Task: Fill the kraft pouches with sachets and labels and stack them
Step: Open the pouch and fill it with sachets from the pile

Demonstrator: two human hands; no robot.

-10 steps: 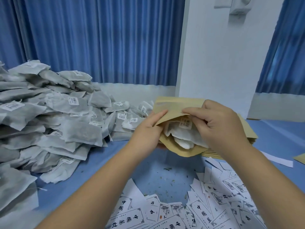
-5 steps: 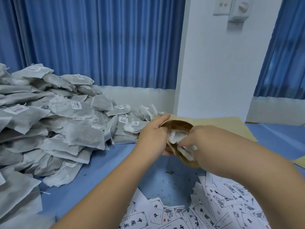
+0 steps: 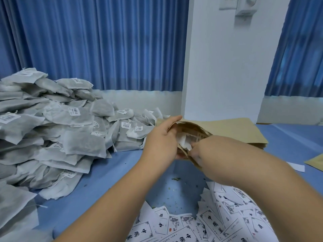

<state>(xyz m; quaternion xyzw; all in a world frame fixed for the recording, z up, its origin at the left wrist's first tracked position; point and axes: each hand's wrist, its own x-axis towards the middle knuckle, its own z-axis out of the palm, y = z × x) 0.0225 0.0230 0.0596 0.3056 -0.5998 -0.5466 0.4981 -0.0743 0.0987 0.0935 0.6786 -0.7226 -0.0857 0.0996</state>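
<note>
My left grip (image 3: 160, 142) clasps the open mouth of the pouch (image 3: 196, 126): the fingers run along its upper edge and the thumb is underneath, so the opening gapes toward me. My right grip (image 3: 201, 151) is pushed into that mouth, fingers curled against the white sachets (image 3: 183, 141) inside. I cannot tell whether they pinch a sachet or only press on it.

The pouch lies on its side on a stack of flat pouches (image 3: 264, 145), which sits on the blue table (image 3: 174, 179) just in front of the white pillar (image 3: 227, 67). To my left a big heap of grey sachets (image 3: 61, 128) with small barcode stickers spreads over the table, its near edge close to my left wrist. Printed labels (image 3: 215, 222) lie scattered below my forearms. Far right, a loose pouch corner (image 3: 316, 161) and a white slip (image 3: 297, 167) rest on the table. Blue curtains (image 3: 104, 41) hang behind.
</note>
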